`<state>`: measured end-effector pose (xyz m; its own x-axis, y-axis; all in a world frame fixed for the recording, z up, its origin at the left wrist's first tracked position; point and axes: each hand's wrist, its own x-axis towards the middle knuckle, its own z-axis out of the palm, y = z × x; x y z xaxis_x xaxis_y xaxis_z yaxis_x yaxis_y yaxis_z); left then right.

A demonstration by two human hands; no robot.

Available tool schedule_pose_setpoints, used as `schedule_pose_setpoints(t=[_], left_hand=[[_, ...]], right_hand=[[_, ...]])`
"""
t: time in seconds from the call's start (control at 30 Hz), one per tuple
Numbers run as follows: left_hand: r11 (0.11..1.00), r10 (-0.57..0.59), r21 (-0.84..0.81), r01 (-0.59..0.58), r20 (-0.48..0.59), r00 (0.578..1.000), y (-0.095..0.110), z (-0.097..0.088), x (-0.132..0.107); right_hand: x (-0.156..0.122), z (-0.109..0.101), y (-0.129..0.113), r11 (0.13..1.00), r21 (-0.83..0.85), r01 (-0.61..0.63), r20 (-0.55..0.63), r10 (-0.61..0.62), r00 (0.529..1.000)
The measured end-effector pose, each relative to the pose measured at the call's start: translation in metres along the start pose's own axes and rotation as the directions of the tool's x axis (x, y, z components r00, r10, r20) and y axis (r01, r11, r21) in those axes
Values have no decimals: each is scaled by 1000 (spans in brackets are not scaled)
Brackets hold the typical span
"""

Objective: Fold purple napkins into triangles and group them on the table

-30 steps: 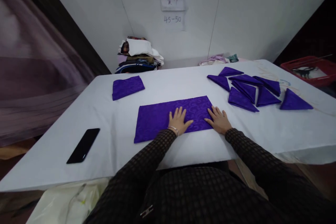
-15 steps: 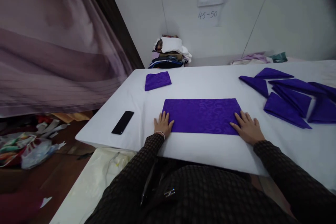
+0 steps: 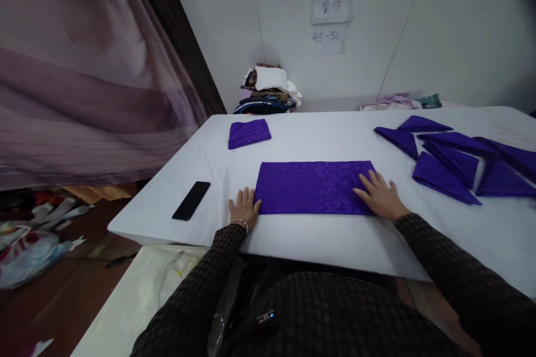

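A purple patterned cloth napkin, folded into a long rectangle, lies flat on the white-covered table in front of me. My left hand rests at its left edge, mostly on the tablecloth, with the fingers spread and the thumb by the napkin's side. On the napkin's right end lies my right hand, palm down with fingers apart. Several purple napkins folded into triangles are at the right. Another folded purple napkin sits at the back left.
A black phone lies near the table's left side. Piled clothes stand by the wall behind the table. A curtain hangs at the left, and a pale surface is below the table's front left corner.
My left hand has slid a little left, off the napkin's corner. My right hand has moved slightly further onto the right end. The view has tilted up slightly.
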<state>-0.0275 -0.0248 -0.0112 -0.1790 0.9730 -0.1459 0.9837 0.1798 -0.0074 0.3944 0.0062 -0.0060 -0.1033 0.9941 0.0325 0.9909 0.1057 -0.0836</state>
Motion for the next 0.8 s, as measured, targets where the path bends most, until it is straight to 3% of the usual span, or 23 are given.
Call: schedule_pose_setpoints(t=[0.1,0.23,0.3,0.37,0.47,0.57,0.7,0.8], left_hand=[[1000,-3,3,3,10,1000,0,-2,1],[1000,-7,5,7,14,1000,1,-2,1],[1000,-5,4,5,12,1000,0,-2,1],[1000,-3,2,3,10,1000,-1,-2,1],[1000,-2,7,1,3,1000,-2,-1,1],[1000,4,17,-4,-11,1000,-2,1,2],[1000,7,26,-7,-16,1000,-3,4,3],[1000,6,26,-5,-15,1000,-6,3,5]], right_hand=[[12,-12,-74,978,111,178,-27,-176,984],[27,-1,-169,903,233,360,0,-370,929],[32,10,-194,883,255,393,2,-407,913],[33,20,-198,882,250,399,6,-413,911],[28,28,-167,905,204,372,10,-382,924],[15,27,-101,952,127,280,31,-286,958],[-9,23,-3,999,-10,37,28,-37,999],[-23,24,42,994,-77,-77,13,79,997]])
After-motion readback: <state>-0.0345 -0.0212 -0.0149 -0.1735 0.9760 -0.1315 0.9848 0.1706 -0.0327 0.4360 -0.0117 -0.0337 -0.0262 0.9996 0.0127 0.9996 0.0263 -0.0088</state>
